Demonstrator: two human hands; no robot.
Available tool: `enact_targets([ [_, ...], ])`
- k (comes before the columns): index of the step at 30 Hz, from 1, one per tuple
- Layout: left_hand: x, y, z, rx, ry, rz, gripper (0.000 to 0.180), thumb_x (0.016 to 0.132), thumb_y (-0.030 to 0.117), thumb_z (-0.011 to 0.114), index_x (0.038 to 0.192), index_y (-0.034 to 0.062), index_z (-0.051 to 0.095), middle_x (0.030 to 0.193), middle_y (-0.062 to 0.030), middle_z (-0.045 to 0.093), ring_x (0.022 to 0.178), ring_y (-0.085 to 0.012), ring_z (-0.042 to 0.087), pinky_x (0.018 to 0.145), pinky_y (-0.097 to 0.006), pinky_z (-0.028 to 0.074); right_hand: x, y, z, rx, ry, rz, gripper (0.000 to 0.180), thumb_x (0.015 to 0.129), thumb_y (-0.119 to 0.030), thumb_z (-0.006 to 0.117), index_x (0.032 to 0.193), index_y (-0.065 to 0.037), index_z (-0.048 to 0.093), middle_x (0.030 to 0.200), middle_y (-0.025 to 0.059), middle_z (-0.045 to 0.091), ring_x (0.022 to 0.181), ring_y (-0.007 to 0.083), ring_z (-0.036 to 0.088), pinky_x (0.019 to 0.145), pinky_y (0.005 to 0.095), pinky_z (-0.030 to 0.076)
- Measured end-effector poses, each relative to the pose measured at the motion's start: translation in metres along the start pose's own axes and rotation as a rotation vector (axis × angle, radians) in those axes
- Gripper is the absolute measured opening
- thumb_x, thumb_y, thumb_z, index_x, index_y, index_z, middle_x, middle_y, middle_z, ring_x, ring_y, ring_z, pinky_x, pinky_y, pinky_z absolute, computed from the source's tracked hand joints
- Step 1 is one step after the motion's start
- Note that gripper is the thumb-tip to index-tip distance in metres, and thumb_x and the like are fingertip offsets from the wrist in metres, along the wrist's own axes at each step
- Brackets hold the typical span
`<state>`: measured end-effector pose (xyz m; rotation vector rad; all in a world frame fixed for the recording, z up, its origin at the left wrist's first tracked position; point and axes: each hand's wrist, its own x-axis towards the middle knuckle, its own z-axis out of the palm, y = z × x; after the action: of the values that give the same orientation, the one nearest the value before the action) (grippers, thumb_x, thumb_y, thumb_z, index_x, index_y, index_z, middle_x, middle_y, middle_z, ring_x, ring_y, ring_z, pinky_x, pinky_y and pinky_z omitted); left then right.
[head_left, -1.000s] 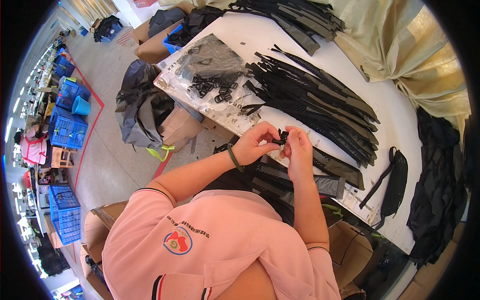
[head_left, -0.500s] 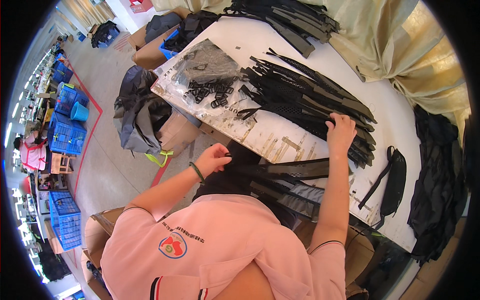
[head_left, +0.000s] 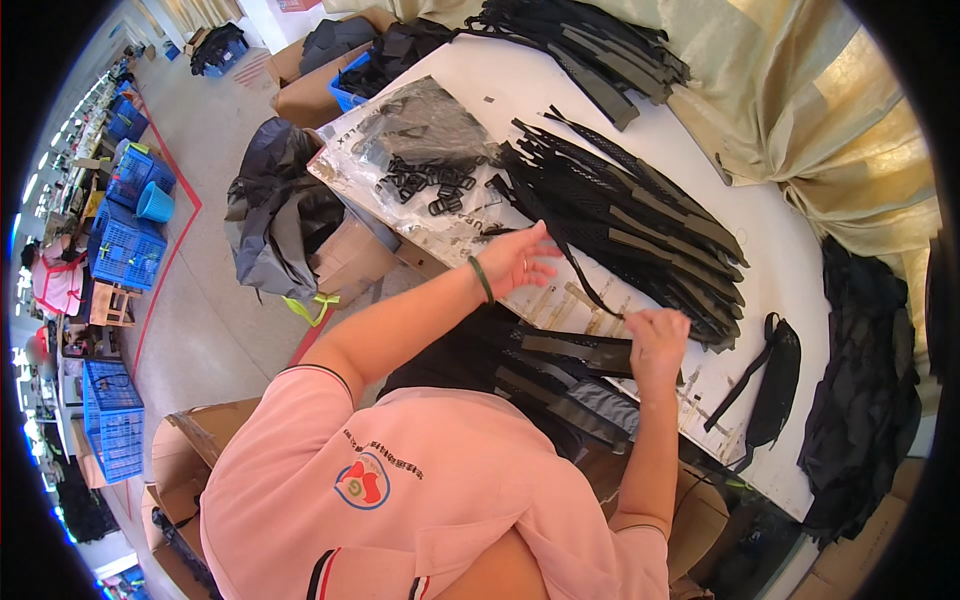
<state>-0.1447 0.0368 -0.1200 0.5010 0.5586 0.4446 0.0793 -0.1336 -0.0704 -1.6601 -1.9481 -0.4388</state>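
My right hand (head_left: 658, 345) is closed at the near table edge, with its fingertips pinching the end of a thin black strap (head_left: 583, 272). That strap runs up and left toward the pile of black mesh strips (head_left: 630, 215). Beside its upper stretch is my left hand (head_left: 520, 262), fingers apart; whether its fingertips touch the strap is unclear. Past the left hand, several black plastic buckles (head_left: 425, 185) lie loose on a clear plastic bag (head_left: 440, 115). More black and grey strips (head_left: 570, 385) lie over my lap, below the table edge.
A black strapped piece (head_left: 775, 385) lies at the table's right, beside a tall dark fabric pile (head_left: 860, 390). More strips (head_left: 590, 50) are at the far edge by the curtain (head_left: 800, 110). A bag-lined cardboard box (head_left: 345, 255) stands left; blue crates (head_left: 125, 245) line the floor.
My left hand has moved from above my lap, up and right over the table edge. My right hand came off the mesh strips toward me and now pinches a strap end.
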Motion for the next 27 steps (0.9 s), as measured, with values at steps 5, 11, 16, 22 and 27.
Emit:
enact_targets([
  [5,0.021,0.008,-0.023,0.154,0.169,0.090,0.021,0.089,0.030,0.062,0.098,0.0126,0.055,0.093,-0.0034,0.060,0.067,-0.0133,0.059,0.060,-0.027,0.049,-0.052,-0.002,0.005,0.130,-0.124,0.049,0.018,0.063,-0.003,0.070,0.079,-0.010,0.066,0.076,0.0024,0.058,0.079,0.0234,0.055,0.074,0.0369,0.041],
  [11,0.009,0.016,-0.024,0.242,0.215,0.207,0.016,0.087,0.021,0.066,0.087,0.0114,0.053,0.078,-0.0015,0.059,0.060,-0.0116,0.059,0.055,-0.024,0.048,-0.069,0.014,-0.003,0.065,-0.214,0.128,0.015,0.065,-0.004,0.070,0.078,-0.010,0.066,0.074,0.0032,0.057,0.076,0.0240,0.053,0.073,0.0376,0.041],
  [16,-0.018,0.018,-0.009,0.270,0.202,0.343,0.013,0.086,0.013,0.065,0.084,0.0085,0.053,0.077,-0.0025,0.061,0.063,-0.0135,0.063,0.058,-0.025,0.052,-0.055,0.028,-0.013,-0.100,-0.519,0.307,0.010,0.070,-0.010,0.070,0.080,-0.009,0.066,0.073,0.0049,0.058,0.078,0.0261,0.054,0.073,0.0389,0.041],
  [22,-0.038,-0.004,-0.008,0.278,0.161,0.387,0.012,0.087,0.009,0.063,0.085,0.0047,0.051,0.080,-0.0078,0.063,0.072,-0.0164,0.066,0.068,-0.029,0.056,0.051,-0.047,0.026,0.718,-0.169,0.388,0.038,0.083,-0.012,0.064,0.118,-0.002,0.056,0.116,0.0172,0.058,0.110,0.0303,0.054,0.094,0.0350,0.041],
  [27,-0.053,0.008,-0.021,0.613,0.012,0.347,0.013,0.088,0.017,0.063,0.087,0.0048,0.059,0.082,-0.0025,0.064,0.072,-0.0088,0.059,0.066,-0.024,0.049,0.057,-0.080,0.105,1.220,-0.171,0.378,0.029,0.085,-0.004,0.060,0.114,-0.002,0.059,0.097,0.0128,0.061,0.089,0.0239,0.060,0.079,0.0297,0.047],
])
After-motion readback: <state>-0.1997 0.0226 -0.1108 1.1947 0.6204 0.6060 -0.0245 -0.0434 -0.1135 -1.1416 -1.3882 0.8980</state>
